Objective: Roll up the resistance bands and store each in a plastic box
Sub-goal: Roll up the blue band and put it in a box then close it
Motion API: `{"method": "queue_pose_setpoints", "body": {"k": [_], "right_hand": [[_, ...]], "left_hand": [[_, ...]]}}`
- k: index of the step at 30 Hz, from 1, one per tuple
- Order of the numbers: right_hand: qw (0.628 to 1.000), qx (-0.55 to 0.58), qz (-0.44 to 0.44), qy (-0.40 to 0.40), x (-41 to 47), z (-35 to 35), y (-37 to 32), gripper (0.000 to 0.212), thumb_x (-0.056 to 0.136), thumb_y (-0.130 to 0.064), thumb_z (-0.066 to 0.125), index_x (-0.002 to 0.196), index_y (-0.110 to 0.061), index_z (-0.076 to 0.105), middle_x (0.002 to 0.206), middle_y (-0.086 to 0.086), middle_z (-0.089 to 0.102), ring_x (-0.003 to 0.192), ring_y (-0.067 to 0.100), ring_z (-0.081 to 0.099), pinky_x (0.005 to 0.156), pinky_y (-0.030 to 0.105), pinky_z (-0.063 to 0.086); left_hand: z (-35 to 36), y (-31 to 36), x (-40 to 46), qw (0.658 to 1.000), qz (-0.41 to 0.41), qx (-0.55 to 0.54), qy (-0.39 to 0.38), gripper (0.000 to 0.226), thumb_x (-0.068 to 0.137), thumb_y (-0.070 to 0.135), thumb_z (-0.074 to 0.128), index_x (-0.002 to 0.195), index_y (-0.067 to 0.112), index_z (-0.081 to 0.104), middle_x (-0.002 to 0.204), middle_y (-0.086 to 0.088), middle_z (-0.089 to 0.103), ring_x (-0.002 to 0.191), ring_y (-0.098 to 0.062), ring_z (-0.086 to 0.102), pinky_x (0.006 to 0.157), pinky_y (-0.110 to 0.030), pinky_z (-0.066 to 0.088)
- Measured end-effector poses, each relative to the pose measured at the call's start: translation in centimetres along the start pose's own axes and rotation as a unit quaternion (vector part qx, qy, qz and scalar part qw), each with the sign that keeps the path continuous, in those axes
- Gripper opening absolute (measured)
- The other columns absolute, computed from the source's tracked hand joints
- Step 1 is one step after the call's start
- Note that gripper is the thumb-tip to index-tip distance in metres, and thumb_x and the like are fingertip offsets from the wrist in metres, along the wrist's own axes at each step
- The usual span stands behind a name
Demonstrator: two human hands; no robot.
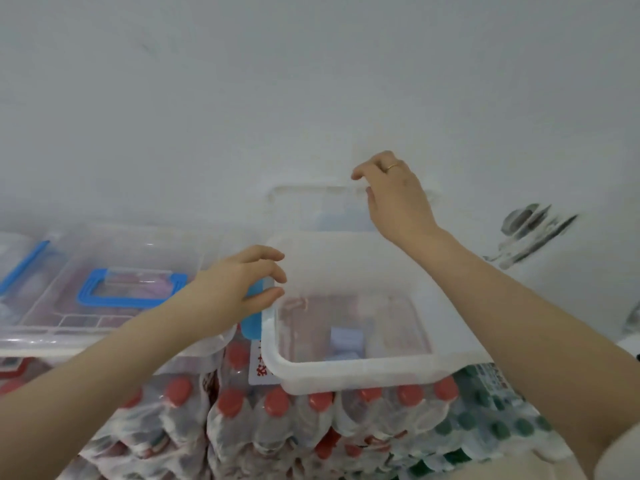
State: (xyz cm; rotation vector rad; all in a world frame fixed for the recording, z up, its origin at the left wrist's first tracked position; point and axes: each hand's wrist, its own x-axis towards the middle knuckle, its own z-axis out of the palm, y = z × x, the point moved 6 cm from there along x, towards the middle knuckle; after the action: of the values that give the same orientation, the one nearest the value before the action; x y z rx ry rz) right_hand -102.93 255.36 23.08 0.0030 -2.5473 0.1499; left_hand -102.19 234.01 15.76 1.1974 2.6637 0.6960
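A clear plastic box (pixel 349 372) stands open in the middle, on top of shrink-wrapped bottle packs. Its clear lid (pixel 304 202) is raised upright against the white wall. My right hand (pixel 394 195) is at the lid's top edge, with thumb and fingers curled round that edge. My left hand (pixel 239 289) is at the box's left rim, over a blue side latch (pixel 252 327), its fingers loosely curved and holding nothing. Inside the box I see a pale lilac shape (pixel 344 337) and a pinkish blur; I cannot tell whether they are bands.
A second clear box (pixel 114 258) with a blue handle (pixel 131 289) sits shut to the left, with another blue-trimmed box (pixel 20 265) beyond it. Packs of red-capped bottles (pixel 242 410) and green-capped bottles (pixel 491 420) lie underneath. Metal fittings (pixel 530 233) hang on the wall at right.
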Motion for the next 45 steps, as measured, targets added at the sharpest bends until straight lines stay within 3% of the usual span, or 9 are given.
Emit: {"method": "queue_pose_setpoints", "body": {"k": [9,16,20,26,30,33,40,42,45], "right_hand": [[0.986,-0.112,-0.014,-0.122,-0.3,3.1,0.4,0.045,0.086,-0.026,0.058,0.126,-0.007,0.047,0.124,0.016,0.047,0.114,0.035,0.042,0.093,0.04,0.034],[0.99,-0.105,-0.034,-0.093,-2.1,0.4,-1.3,0.028,0.088,-0.021,0.056,0.112,-0.006,0.053,0.102,0.015,0.059,0.093,0.034,0.055,0.07,0.035,0.033],[0.991,-0.124,-0.056,-0.005,-4.5,-3.9,-2.3,0.022,0.077,-0.014,0.069,0.093,-0.004,0.059,0.08,0.015,0.06,0.07,0.034,0.058,0.059,0.034,0.039],[0.971,-0.223,-0.051,0.075,-11.0,-7.0,-4.2,0.016,0.071,0.001,0.057,0.083,-0.009,0.058,0.074,0.01,0.057,0.062,0.029,0.05,0.056,0.033,0.037],[0.987,-0.156,-0.037,-0.024,-14.6,-5.5,-4.9,0.023,0.075,-0.023,0.046,0.092,-0.013,0.058,0.088,0.008,0.063,0.07,0.029,0.059,0.06,0.03,0.044],[0.987,-0.138,-0.006,-0.086,-16.9,-4.8,-4.9,0.038,0.075,-0.045,0.046,0.098,-0.017,0.059,0.099,0.005,0.065,0.081,0.026,0.063,0.068,0.027,0.041],[0.984,-0.026,0.066,-0.165,-18.7,-6.0,-5.4,0.064,0.073,-0.062,0.053,0.123,-0.021,0.052,0.132,-0.001,0.049,0.122,0.019,0.046,0.098,0.029,0.033],[0.974,-0.012,0.08,-0.21,-19.7,-5.2,-5.2,0.068,0.075,-0.054,0.063,0.133,-0.023,0.042,0.142,-0.005,0.038,0.133,0.015,0.032,0.107,0.027,0.022],[0.982,-0.103,0.032,-0.157,-20.6,-4.6,-5.5,0.057,0.077,-0.027,0.069,0.129,-0.018,0.047,0.135,0.005,0.051,0.121,0.027,0.05,0.104,0.035,0.033]], "left_hand": [[1.6,-0.2,-0.8,0.997,-0.013,0.042,-0.063,0.109,0.044,0.097,0.001,0.123,0.035,0.045,0.151,0.021,0.015,0.135,0.008,0.009,0.105,-0.048,0.035],[1.2,0.2,-0.9,0.995,-0.005,0.091,-0.031,0.123,0.038,0.094,-0.013,0.133,0.032,0.035,0.152,0.018,0.015,0.136,-0.004,0.026,0.093,-0.036,0.043],[-0.6,2.0,-1.3,0.973,0.075,0.159,0.151,0.096,0.074,0.08,0.005,0.124,0.009,0.045,0.129,-0.013,0.048,0.114,-0.03,0.052,0.086,-0.042,0.05],[-0.9,2.5,-3.2,0.915,0.185,0.116,0.339,0.054,0.081,0.047,0.049,0.119,0.012,0.033,0.132,-0.013,0.029,0.121,-0.033,0.034,0.098,-0.047,0.038],[-1.2,3.5,-4.0,0.942,0.245,-0.05,0.225,0.044,0.092,0.045,0.036,0.124,0.016,0.032,0.14,-0.005,0.039,0.128,-0.021,0.035,0.111,-0.027,0.019],[-0.3,4.2,-4.2,0.955,0.263,0.049,0.13,0.064,0.088,0.063,0.024,0.132,0.019,0.036,0.141,-0.005,0.044,0.132,-0.013,0.03,0.115,-0.027,0.007],[1.4,5.4,-4.3,0.946,0.274,0.17,0.025,0.076,0.073,0.073,0.037,0.126,0.021,0.054,0.13,-0.008,0.058,0.118,-0.028,0.056,0.1,-0.045,0.035],[1.7,5.1,-4.2,0.944,0.267,0.193,0.0,0.075,0.071,0.069,0.039,0.128,0.022,0.053,0.132,-0.009,0.056,0.12,-0.03,0.054,0.099,-0.047,0.039],[2.2,4.9,-4.5,0.93,0.289,0.226,0.025,0.065,0.075,0.061,0.041,0.124,0.021,0.056,0.126,-0.011,0.061,0.112,-0.031,0.06,0.092,-0.048,0.045]]}}
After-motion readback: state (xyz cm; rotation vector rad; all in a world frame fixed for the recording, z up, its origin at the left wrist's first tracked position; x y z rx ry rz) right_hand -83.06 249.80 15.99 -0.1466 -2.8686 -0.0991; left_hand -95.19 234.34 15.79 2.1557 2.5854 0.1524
